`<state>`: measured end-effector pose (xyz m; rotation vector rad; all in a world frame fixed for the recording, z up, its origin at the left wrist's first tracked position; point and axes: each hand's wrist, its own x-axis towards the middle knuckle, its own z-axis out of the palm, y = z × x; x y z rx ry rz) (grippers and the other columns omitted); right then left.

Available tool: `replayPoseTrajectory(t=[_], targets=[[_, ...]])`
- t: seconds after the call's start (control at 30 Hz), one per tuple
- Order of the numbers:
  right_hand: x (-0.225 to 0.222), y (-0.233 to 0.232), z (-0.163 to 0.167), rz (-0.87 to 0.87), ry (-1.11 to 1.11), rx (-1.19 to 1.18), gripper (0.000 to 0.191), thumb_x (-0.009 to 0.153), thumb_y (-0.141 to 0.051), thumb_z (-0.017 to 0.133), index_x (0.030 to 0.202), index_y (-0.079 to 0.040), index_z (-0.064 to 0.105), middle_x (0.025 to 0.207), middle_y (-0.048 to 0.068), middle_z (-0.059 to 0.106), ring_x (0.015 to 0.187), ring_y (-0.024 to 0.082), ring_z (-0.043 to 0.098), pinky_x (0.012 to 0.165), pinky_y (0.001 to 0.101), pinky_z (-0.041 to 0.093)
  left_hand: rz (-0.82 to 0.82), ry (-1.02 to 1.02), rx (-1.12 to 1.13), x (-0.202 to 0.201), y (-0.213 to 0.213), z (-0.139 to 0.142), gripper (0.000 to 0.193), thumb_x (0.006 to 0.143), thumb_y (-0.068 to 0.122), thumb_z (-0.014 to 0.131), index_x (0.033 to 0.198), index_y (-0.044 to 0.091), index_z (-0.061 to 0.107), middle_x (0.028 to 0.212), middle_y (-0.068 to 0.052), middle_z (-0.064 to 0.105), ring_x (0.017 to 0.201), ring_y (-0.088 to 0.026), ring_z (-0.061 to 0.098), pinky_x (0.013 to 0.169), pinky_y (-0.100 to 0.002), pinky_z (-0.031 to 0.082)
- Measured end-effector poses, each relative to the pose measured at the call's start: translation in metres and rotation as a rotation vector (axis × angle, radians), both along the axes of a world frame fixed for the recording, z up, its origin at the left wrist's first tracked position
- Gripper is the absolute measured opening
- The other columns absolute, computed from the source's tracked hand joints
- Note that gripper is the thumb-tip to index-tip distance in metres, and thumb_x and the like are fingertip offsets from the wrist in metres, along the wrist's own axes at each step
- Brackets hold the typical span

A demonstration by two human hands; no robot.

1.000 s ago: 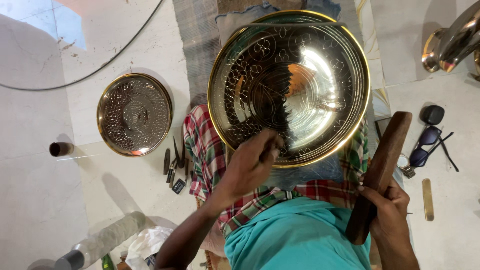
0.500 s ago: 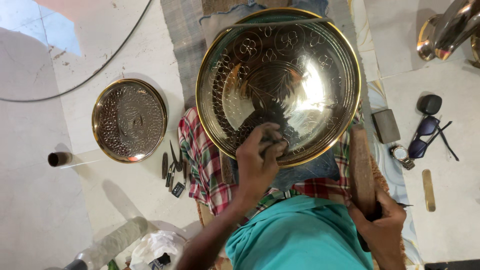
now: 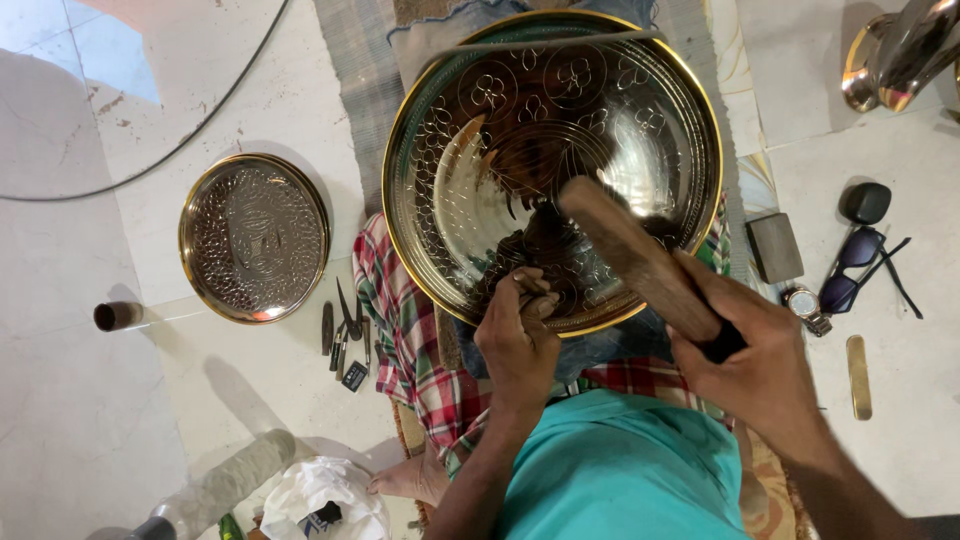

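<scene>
Your left hand point(image 3: 518, 338) rests on the near inner wall of the large brass bowl point(image 3: 620, 120), fingers point(image 3: 535, 300) pinched narrow around a small dark tool whose tip meets the engraved metal; the tool itself is mostly hidden, so its kind cannot be told. Your right hand point(image 3: 755, 355) is clenched around the lower end of a wooden mallet point(image 3: 625, 250), whose head lies tilted over the bowl's centre, just above the left hand. The bowl sits on your lap, on a red-and-green checked cloth point(image 3: 400, 340). Left of the bowl, on the floor, lies a smaller embossed brass plate point(image 3: 253, 237), with several small chisels point(image 3: 345, 330) just below it. Right of the bowl lie a grey block point(image 3: 774, 247), a wristwatch point(image 3: 803, 303), sunglasses point(image 3: 860, 265) and a narrow brass strip point(image 3: 858, 375).
</scene>
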<state>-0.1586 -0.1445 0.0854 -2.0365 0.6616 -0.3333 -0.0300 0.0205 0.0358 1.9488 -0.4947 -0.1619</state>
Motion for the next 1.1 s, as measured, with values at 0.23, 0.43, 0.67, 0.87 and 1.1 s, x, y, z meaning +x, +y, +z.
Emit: replayPoseTrajectory(t=[0.23,0.43,0.67,0.87,1.1], targets=[[0.056,-0.041,0.056,0.457,0.264,-0.288,0.086,0.065,-0.009,0.073,0.149,-0.021,0.056,0.111,0.009,0.073,0.058,0.019,0.068,0.052,0.0354,0.055,-0.013,-0.071,-0.02,-0.003,0.006,-0.005,0.038,0.077,-0.016,0.053,0.114,-0.005,0.058,0.101,-0.017,0.069,0.093,-0.026,0.076,0.08,-0.033,0.064],[0.096,-0.051,0.093,0.912,0.809,-0.793,0.098,0.071,-0.012,0.07,0.158,-0.048,0.041,0.116,-0.003,0.065,0.08,0.019,0.067,0.057,0.0342,0.057,0.069,-0.108,0.085,-0.005,0.003,-0.009,0.017,0.087,-0.011,0.063,0.098,-0.001,0.056,0.087,-0.013,0.068,0.077,-0.025,0.071,0.067,-0.037,0.055],[0.111,-0.054,0.096,0.815,0.809,-0.616,0.098,0.073,-0.015,0.07,0.158,-0.051,0.039,0.103,-0.006,0.067,0.073,0.015,0.063,0.056,0.0345,0.051,0.031,-0.073,0.022,0.003,-0.001,0.007,0.02,0.078,-0.013,0.064,0.093,0.0,0.059,0.089,-0.011,0.071,0.081,-0.023,0.076,0.073,-0.033,0.059],[0.094,-0.066,0.08,0.727,0.708,-0.548,0.097,0.068,-0.013,0.07,0.156,-0.047,0.045,0.098,-0.007,0.068,0.066,0.012,0.065,0.056,0.0337,0.051,-0.037,-0.041,0.034,0.011,-0.004,0.009,0.028,0.073,-0.017,0.063,0.098,-0.004,0.063,0.089,-0.013,0.075,0.085,-0.018,0.077,0.071,-0.028,0.057],[0.078,-0.073,0.065,0.492,0.738,-0.345,0.082,0.079,-0.013,0.071,0.153,-0.04,0.049,0.112,-0.003,0.068,0.053,0.016,0.062,0.053,0.032,0.049,-0.196,0.215,-0.003,0.026,-0.005,0.006,0.021,0.082,-0.018,0.057,0.097,-0.005,0.063,0.089,-0.012,0.076,0.089,-0.014,0.078,0.076,-0.024,0.062]])
